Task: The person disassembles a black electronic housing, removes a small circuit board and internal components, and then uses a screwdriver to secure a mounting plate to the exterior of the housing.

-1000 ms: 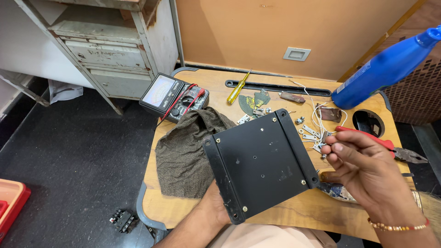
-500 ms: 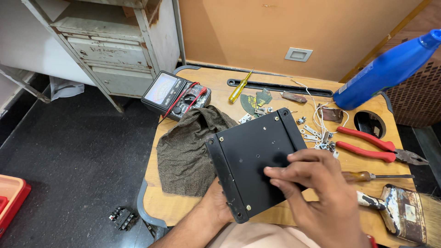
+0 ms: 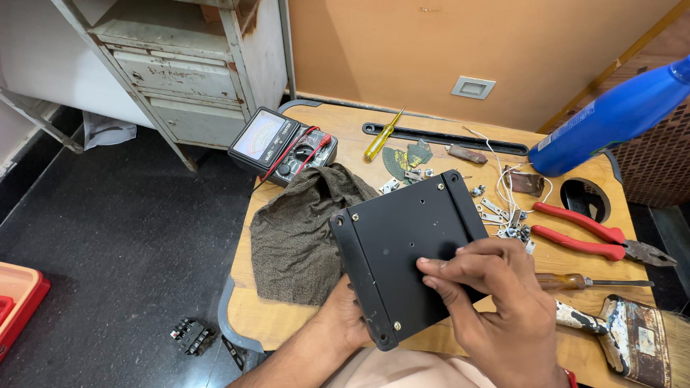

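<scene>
A black metal plate with raised side rails is held tilted above the wooden table, beside a brown cloth. Its lower edge is gripped from beneath by the left hand, while the right hand is laid on its face, fingertips pressed to the surface and nothing clasped. The plate is judged stiff, fairly heavy and smooth; it is best held by its rails, away from the brass screws.

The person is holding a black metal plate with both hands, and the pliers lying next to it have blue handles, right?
Not quite. The head view shows the pliers have red handles, not blue. The rest holds: the left hand and right hand are both on the black metal plate, and the pliers lie beside it on the wooden table.
</scene>
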